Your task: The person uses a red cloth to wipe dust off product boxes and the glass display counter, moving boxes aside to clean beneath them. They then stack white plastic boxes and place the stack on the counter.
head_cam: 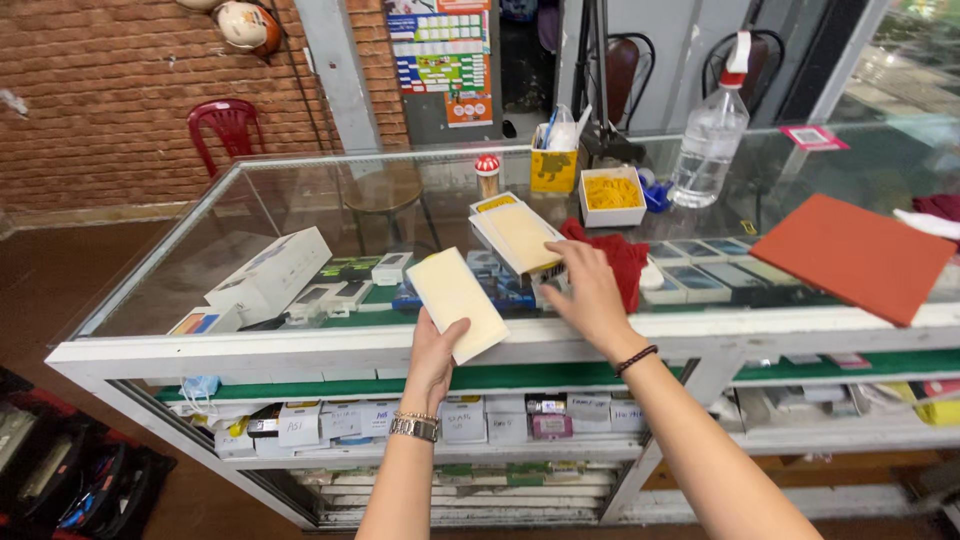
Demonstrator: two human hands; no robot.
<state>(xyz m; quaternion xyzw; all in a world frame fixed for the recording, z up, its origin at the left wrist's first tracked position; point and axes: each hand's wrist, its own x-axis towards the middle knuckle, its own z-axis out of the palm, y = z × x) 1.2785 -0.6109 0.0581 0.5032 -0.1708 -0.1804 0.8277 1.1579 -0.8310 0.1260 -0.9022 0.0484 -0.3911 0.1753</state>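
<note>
Overhead, flat cream sleeve (458,302), glossy glass counter (300,200)

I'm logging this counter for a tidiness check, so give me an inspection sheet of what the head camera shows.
Surface: glass counter top of a display case, boxes on shelves beneath.
Job's things: cream flat packet held above the glass; open flat box lying on the glass.
Clutter: spray bottle, white tray of yellow bits, yellow holder, red cloth, red-orange board.
Hands: left hand grips the packet's lower end; right hand rests open at the box's near end.
Cables: nothing seen.
Surroundings: brick wall, red plastic chair, wall poster.
</note>
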